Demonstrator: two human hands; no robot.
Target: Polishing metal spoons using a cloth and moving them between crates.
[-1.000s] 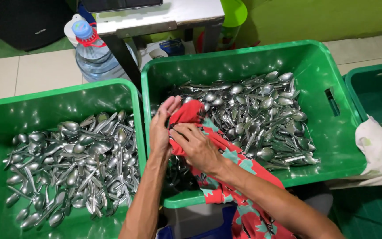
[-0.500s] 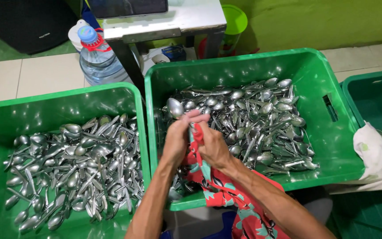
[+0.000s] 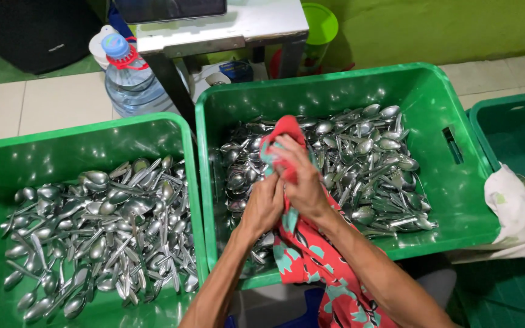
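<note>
Both my hands meet over the middle green crate (image 3: pixel 335 79), which holds a heap of metal spoons (image 3: pixel 366 164). My right hand (image 3: pixel 302 179) presses a red cloth with a teal flower pattern (image 3: pixel 302 261) around something; the cloth's top bunches up above my fingers. My left hand (image 3: pixel 265 203) is closed just below and to the left, touching the cloth and gripping what is wrapped in it. The wrapped item is hidden by the cloth. The left green crate (image 3: pixel 92 124) holds another pile of spoons (image 3: pixel 98 231).
A third green crate (image 3: pixel 518 121) stands at the right with a white cloth (image 3: pixel 514 209) draped over its rim. Behind the crates are a large water bottle (image 3: pixel 132 79), a table with a dark leg (image 3: pixel 226 27) and a green tub (image 3: pixel 322 21) on the tiled floor.
Half a second ago my left hand held a bare spoon upright beside the cloth. The cloth has since been pulled up over it, and both hands have shifted slightly right and up.
</note>
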